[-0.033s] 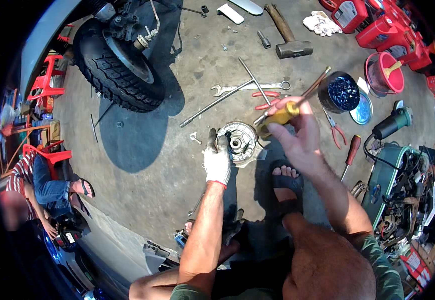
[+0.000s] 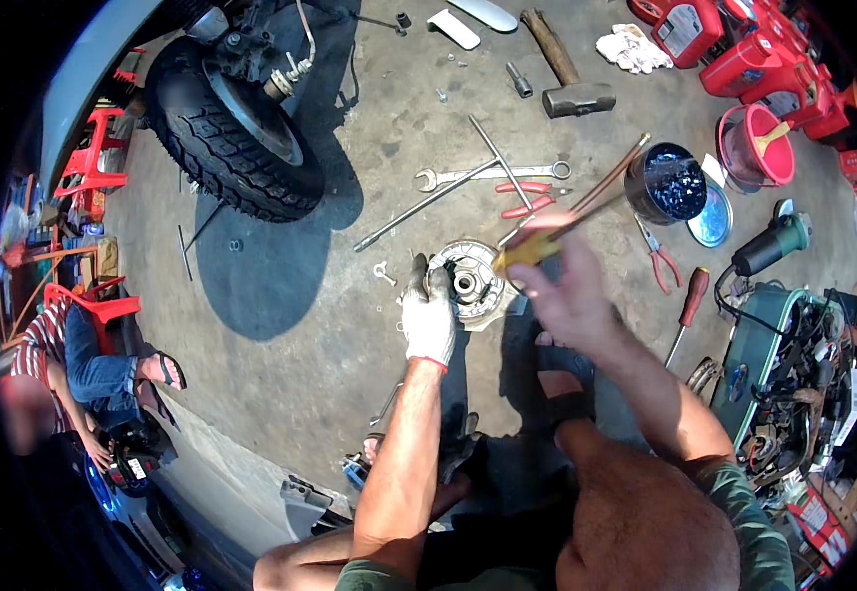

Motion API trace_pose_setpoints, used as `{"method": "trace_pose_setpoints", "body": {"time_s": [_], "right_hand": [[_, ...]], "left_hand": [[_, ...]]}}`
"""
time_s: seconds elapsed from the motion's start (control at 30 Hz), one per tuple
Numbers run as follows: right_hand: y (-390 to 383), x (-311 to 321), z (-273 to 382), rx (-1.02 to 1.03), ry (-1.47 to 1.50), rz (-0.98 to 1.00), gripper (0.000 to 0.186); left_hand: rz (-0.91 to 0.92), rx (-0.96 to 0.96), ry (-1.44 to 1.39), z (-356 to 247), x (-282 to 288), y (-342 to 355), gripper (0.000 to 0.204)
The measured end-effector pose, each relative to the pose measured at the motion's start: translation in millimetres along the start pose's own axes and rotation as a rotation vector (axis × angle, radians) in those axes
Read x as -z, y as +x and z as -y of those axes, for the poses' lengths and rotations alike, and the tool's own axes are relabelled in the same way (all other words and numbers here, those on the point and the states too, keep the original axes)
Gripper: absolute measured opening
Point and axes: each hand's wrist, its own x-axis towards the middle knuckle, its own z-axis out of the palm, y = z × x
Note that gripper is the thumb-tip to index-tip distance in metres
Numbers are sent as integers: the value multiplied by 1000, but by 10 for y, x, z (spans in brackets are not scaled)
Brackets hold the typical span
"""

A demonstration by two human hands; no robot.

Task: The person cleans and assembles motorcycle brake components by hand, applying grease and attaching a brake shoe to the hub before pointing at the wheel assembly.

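Note:
My left hand (image 2: 428,317), in a white work glove, grips the left edge of a round metal hub plate (image 2: 470,283) lying on the concrete floor. My bare right hand (image 2: 571,291) is blurred with motion. It holds a yellow-handled screwdriver (image 2: 530,248) just right of the hub, with long thin shafts slanting up to the right past the hand. My foot in a sandal (image 2: 556,379) rests right below the hub.
A scooter's tyre (image 2: 222,138) stands at the upper left. A spanner (image 2: 492,175), red pliers (image 2: 529,199), a sledgehammer (image 2: 566,69), a black tin (image 2: 666,182), a red bucket (image 2: 755,148) and an angle grinder (image 2: 768,246) lie around. A green toolbox (image 2: 773,364) sits right; a person (image 2: 84,364) sits left.
My right hand with the screwdriver has shifted slightly down and left toward the hub and is now blurred. The gloved left hand stays on the hub.

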Motion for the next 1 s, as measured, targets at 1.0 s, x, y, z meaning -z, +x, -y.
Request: {"method": "trace_pose_setpoints", "body": {"time_s": [1.0], "right_hand": [[-236, 8, 22, -207, 488, -213, 42]], "left_hand": [[187, 442, -1002, 317, 290, -139, 31]]}}
